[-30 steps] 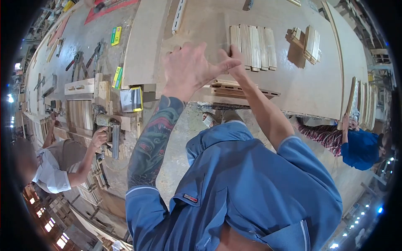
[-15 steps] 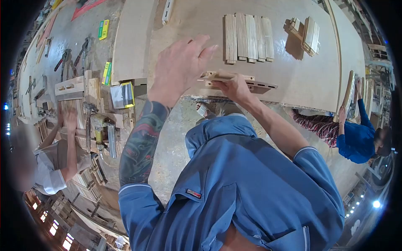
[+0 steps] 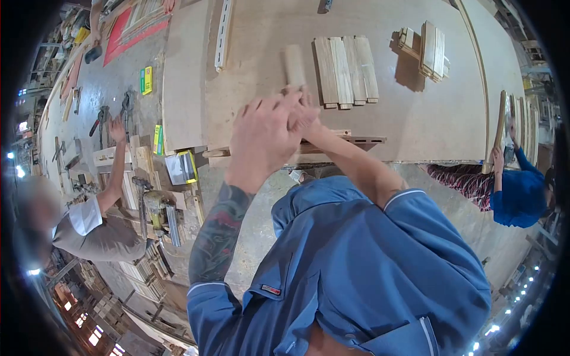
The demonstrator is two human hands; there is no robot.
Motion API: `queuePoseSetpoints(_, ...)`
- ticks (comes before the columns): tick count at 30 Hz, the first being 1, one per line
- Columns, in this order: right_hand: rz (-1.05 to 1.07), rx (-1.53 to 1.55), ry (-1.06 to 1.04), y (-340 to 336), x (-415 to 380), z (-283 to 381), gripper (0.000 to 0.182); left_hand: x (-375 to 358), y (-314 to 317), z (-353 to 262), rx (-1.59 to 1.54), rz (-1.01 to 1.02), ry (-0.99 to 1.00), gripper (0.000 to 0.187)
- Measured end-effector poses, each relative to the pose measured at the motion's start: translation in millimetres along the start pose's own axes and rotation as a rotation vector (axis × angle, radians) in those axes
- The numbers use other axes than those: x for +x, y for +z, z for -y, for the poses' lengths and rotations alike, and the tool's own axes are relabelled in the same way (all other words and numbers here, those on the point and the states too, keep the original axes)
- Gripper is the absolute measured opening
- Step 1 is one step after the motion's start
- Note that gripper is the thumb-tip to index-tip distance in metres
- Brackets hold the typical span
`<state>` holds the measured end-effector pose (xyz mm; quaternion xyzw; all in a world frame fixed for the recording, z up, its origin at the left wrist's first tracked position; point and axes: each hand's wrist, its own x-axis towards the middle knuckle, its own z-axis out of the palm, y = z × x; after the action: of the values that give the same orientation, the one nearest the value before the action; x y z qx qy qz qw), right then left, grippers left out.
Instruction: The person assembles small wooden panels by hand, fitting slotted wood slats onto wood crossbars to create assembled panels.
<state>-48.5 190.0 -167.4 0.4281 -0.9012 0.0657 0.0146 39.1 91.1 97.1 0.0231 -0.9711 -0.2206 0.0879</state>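
My left hand [image 3: 264, 133] and my right hand [image 3: 304, 113] meet over the table's near edge. Both are closed at the lower end of a short wooden slat [image 3: 293, 66], which points away from me and is blurred by motion. How each set of fingers wraps the slat is partly hidden. Just right of it, several similar pale slats [image 3: 346, 71] lie side by side on the board. Behind my right wrist, a slotted wooden rail [image 3: 365, 140] rests along the near edge, and a second wooden strip [image 3: 217, 153] shows beside my left hand.
Another slotted rail [image 3: 222, 35] lies at the far left of the board. A crossed stack of slats [image 3: 435, 52] sits at the right. Pliers, a hammer [image 3: 142, 190] and yellow-green boxes [image 3: 146, 80] occupy the left bench. Co-workers are at both sides.
My right hand has left the slotted rail and come leftward to my left hand. One slat has gone from the row and is now in my hands. The left co-worker's arm has reached forward.
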Motion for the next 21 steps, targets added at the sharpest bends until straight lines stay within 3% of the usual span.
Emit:
queuePoseSetpoints(2,0.002,0.377,0.079,-24,0,18,0.057,0,-7,-7,0.006,0.099,-0.078,0.048)
queuePoseSetpoints(3,-0.102,0.425,0.132,-42,-4,16,0.058,-2,-9,-9,0.015,0.188,-0.16,0.051)
queuePoseSetpoints(4,-0.099,0.427,0.127,-45,-5,13,0.058,-4,-8,-9,0.015,0.187,-0.167,0.051)
queuePoseSetpoints(6,0.111,0.294,0.343,-50,4,1,0.063,-4,-7,-9,-0.006,0.197,-0.212,0.056)
queuePoseSetpoints(8,0.144,0.382,0.355,-73,7,-22,0.067,-4,-9,-11,-0.037,0.18,-0.225,0.058)
queuePoseSetpoints(10,0.342,1.478,0.61,-99,-2,-40,0.068,-6,-11,-13,-0.072,0.17,-0.24,0.06)
queuePoseSetpoints(11,0.302,1.792,0.59,-99,-16,-50,0.066,-6,-13,-13,-0.07,0.176,-0.254,0.062)
queuePoseSetpoints(12,0.297,1.781,0.595,-111,-33,-50,0.066,-6,-13,-12,-0.071,0.179,-0.269,0.064)
queuePoseSetpoints(14,0.271,2.333,0.422,-141,-67,-43,0.063,-7,-7,-9,-0.079,0.122,-0.245,0.063)
queuePoseSetpoints(16,0.293,2.35,0.44,-146,-76,-42,0.057,-9,-3,-8,-0.078,0.075,-0.224,0.062)
queuePoseSetpoints(18,0.173,1.975,0.532,-152,-73,-39,0.044,-8,-5,-8,-0.088,0.096,-0.259,0.062)
queuePoseSetpoints(19,-0.017,2.019,0.558,-148,-72,-34,0.033,-8,-7,-9,-0.083,0.093,-0.261,0.062)
queuePoseSetpoints(21,-0.085,1.893,0.485,-148,-72,-31,0.029,-8,-12,-13,-0.064,0.139,-0.301,0.063)
